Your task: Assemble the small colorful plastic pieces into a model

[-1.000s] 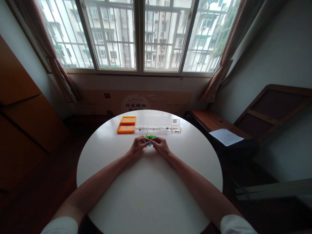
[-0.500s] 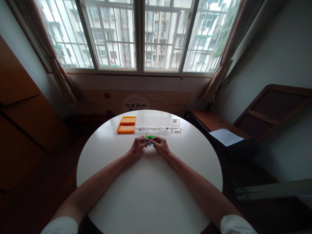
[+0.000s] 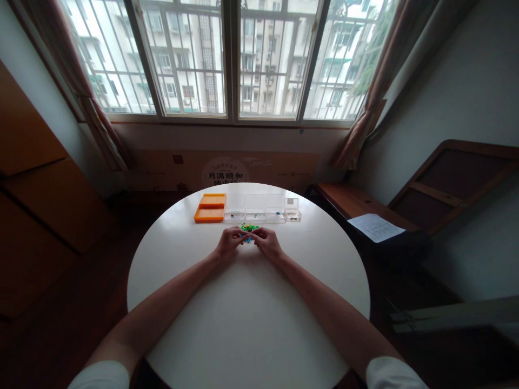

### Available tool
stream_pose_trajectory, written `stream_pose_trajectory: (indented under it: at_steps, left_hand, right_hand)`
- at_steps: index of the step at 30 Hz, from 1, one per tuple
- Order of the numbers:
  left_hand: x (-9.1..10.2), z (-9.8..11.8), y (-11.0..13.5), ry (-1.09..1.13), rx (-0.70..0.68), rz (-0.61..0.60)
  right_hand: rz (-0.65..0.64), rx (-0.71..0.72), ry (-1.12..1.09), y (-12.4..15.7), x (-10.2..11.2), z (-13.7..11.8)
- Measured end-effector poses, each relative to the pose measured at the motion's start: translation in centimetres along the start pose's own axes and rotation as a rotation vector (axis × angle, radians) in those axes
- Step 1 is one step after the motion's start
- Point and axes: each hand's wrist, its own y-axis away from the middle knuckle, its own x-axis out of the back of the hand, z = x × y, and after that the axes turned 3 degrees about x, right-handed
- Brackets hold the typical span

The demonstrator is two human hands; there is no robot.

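In the head view, a small heap of green, yellow and blue pieces (image 3: 250, 227) lies on the white round table (image 3: 251, 313). My left hand (image 3: 232, 240) is at the near left side of the heap, its fingers closed in a pinch. Facing it from the right, my right hand (image 3: 265, 241) is pinched too, and the fingertips of both meet over the pieces. Whatever is between the fingertips is too small to make out. Some blue pieces show between and below the hands.
Beyond the heap stands a row of clear plastic boxes (image 3: 255, 205) with a few tiny pieces inside. An open orange case (image 3: 210, 208) is at their left, a smaller clear box (image 3: 292, 210) at their right. Paper sheets (image 3: 375, 227) lie off the table to the right.
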Motion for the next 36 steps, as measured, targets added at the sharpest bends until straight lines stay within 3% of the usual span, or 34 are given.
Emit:
stream_pose_trajectory:
  at_steps: [36]
  left_hand:
    - [-0.22, 0.63, -0.06, 0.144, 0.017, -0.024]
  right_hand:
    - [0.011, -0.012, -0.028, 0.02, -0.02, -0.22]
